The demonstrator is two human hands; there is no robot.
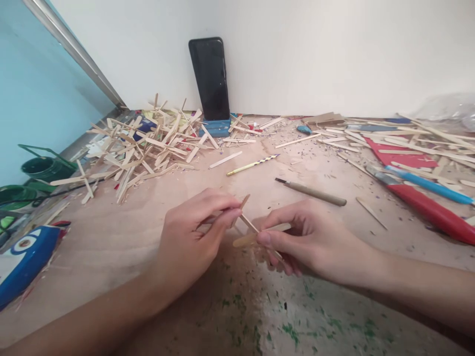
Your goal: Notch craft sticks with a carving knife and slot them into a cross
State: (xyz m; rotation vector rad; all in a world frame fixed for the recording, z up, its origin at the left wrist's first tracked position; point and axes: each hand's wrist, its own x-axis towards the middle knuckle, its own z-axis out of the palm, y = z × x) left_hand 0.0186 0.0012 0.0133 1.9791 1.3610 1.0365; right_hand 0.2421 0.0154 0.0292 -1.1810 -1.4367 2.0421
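Wooden tabletop [122, 257], scattered craft sticks [163, 143], yellow pencil [252, 165], wooden-handled tool [311, 192].

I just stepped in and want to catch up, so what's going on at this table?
A person's left hand and right hand hold thin wooden sticks crossed over each other, just above the table. Beyond them lie a pencil and a wooden-handled tool. A big heap of sticks sits back left, near an upright phone.

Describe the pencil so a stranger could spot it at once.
Find the black phone standing in its blue holder. In front of it and slightly right lies a yellow pencil, whose dark patterned markings set it apart from the plain craft stick on its left.
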